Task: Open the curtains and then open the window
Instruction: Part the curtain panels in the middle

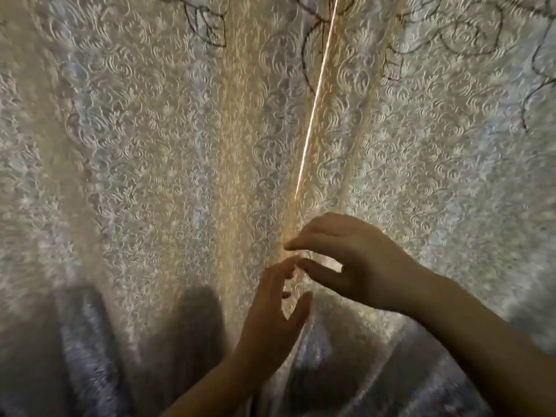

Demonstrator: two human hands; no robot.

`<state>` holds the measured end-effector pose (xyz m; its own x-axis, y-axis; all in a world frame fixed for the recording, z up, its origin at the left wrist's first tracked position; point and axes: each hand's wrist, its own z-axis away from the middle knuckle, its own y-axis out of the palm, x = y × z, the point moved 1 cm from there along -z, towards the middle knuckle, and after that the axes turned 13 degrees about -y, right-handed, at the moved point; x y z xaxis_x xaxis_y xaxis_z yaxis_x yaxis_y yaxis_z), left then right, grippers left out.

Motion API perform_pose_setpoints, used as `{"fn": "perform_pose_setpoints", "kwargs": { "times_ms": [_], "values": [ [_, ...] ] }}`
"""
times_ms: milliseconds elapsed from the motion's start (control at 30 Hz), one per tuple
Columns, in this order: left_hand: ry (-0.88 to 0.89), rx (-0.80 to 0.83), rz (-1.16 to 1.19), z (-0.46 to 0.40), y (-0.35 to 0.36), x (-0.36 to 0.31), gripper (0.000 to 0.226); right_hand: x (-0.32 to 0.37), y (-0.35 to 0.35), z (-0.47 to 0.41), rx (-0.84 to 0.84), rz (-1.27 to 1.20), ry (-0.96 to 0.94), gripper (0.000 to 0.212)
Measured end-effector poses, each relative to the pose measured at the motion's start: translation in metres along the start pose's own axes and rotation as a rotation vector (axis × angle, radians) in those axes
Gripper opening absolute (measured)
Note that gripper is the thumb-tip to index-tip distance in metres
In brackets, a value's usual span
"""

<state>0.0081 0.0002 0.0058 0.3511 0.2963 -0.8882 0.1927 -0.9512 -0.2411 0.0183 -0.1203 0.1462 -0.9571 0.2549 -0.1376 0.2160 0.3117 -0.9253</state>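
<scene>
Two curtain panels fill our whole view, the left curtain [144, 164] and the right curtain [445, 152], both pale and covered in a raised swirl pattern, with darker outlined flowers near the top. They meet at a seam running from the top centre down toward the lower middle, and a thin bright line of light [314, 97] shows along that seam, so the curtains are closed. We cannot see the window behind them.

Our left hand [270, 308] reaches up from the bottom with its fingers spread and loosely curled, the fingertips close to the seam; we cannot tell whether they touch the fabric. Our right hand [349, 260] comes in from the lower right, just above the left hand, with thumb and forefinger held apart in a pinch shape right at the seam, bright fabric showing between them. Neither hand is clamped on cloth. Dark folds hang at the lower left.
</scene>
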Motion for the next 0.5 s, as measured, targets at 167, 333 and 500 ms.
{"fn": "perform_pose_setpoints", "kwargs": {
  "times_ms": [167,333,500],
  "values": [
    [0.062,-0.235,-0.144,-0.047,0.018,-0.007,0.072,-0.037,-0.009,-0.024,0.183,0.582,-0.188,0.016],
    [0.053,-0.154,-0.085,-0.067,0.039,-0.022,0.082,-0.062,-0.026,-0.038,0.352,0.809,-0.205,0.020],
    [0.017,0.004,0.037,-0.080,0.080,-0.047,0.074,-0.093,-0.045,-0.036,0.511,0.948,-0.159,0.009]
  ]
}}
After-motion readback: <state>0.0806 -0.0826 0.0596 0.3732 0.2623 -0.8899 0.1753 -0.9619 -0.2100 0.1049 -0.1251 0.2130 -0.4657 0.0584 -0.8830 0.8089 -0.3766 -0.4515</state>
